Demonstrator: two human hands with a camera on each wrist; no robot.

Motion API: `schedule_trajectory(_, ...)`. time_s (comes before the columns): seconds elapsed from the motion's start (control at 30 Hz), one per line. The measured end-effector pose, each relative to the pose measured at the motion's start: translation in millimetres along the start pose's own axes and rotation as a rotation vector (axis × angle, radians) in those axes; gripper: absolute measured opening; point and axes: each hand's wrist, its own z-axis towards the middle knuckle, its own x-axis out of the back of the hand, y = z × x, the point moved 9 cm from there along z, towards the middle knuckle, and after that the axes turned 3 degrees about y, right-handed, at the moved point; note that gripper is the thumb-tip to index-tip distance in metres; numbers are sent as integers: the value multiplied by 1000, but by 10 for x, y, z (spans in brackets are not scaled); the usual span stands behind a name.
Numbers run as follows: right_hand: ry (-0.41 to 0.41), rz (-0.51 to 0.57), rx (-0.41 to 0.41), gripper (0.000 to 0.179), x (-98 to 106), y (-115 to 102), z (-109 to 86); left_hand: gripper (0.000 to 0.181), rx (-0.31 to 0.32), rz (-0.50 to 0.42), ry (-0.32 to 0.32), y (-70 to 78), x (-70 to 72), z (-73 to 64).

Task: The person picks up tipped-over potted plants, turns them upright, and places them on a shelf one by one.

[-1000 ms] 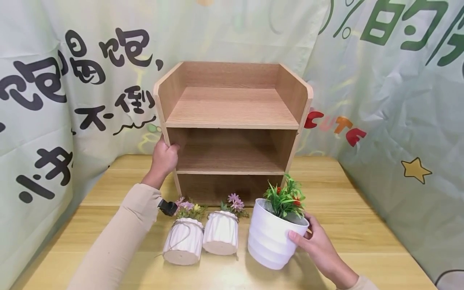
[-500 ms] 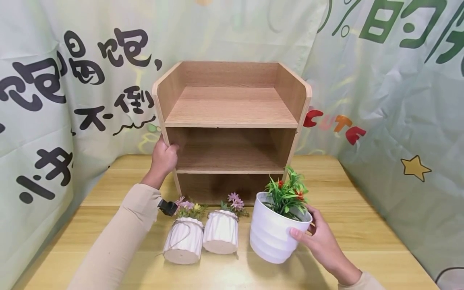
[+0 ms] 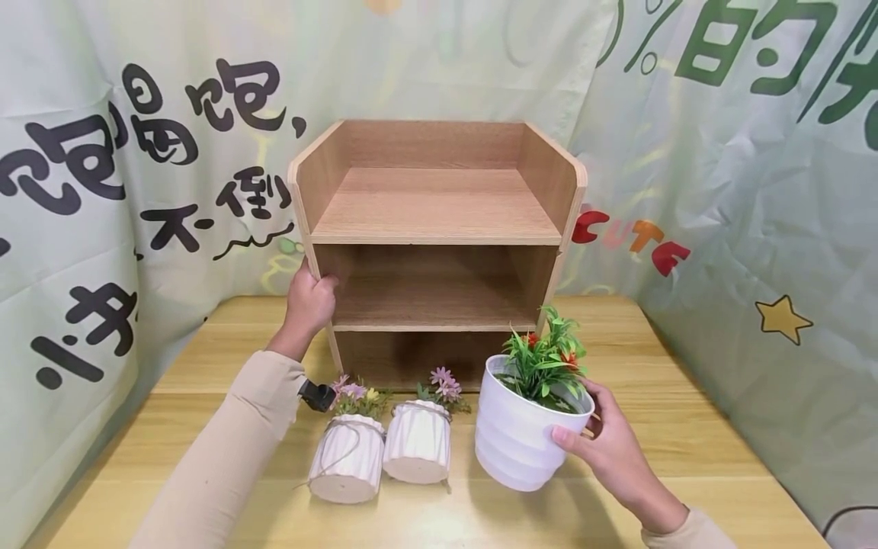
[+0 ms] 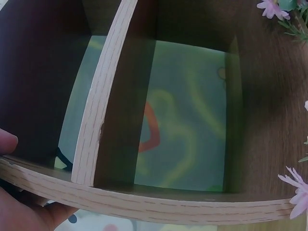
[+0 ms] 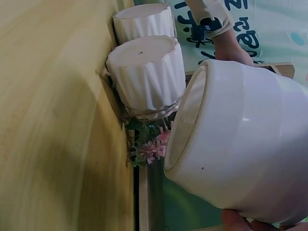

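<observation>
My left hand (image 3: 310, 300) grips the left side panel of a small wooden shelf unit (image 3: 439, 204), thumb on the inner face; the left wrist view shows the thumb (image 4: 7, 142) against the panel's front edge. On the right, my right hand (image 3: 620, 450) holds a white ridged flowerpot (image 3: 524, 442) by its rim and side, thumb outside. Green leaves with red flowers (image 3: 545, 366) fill this pot, which tilts and hangs above the table. Seen from the right wrist, the pot (image 5: 245, 139) hides most of that hand.
Two small white fluted pots (image 3: 347, 460) (image 3: 418, 444) with pink flowers and twine lie on their sides before the shelf, bases facing me. The wooden table (image 3: 617, 343) carries everything. Printed fabric (image 3: 720, 175) hangs behind and at both sides.
My right hand has lifted the flowerpot slightly, moving it a little to the right and toward the shelf. My left hand keeps its grip on the panel.
</observation>
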Motion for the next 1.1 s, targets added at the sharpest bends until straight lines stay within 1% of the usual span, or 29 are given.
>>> schedule_trajectory(0.2,4,26,26,77,28,-87,37,37,1,-3,1,-9,-9,-4)
schedule_trajectory(0.37,15,48,83,76,71,-196,78,38,-6,-16,4,-2,-9,-2)
schedule_trajectory(0.53,36,44,136,74,121,-301,122,43,-2,-17,4,-2,-5,-9)
schedule_trajectory(0.7,41,43,182,73,148,-420,176,41,3,-6,11,-14,11,-14)
schedule_trajectory(0.9,54,53,203,72,186,-528,237,38,12,-8,18,-2,15,-20)
schedule_trajectory(1.1,61,87,235,73,221,-632,299,39,17,-18,11,0,7,-24)
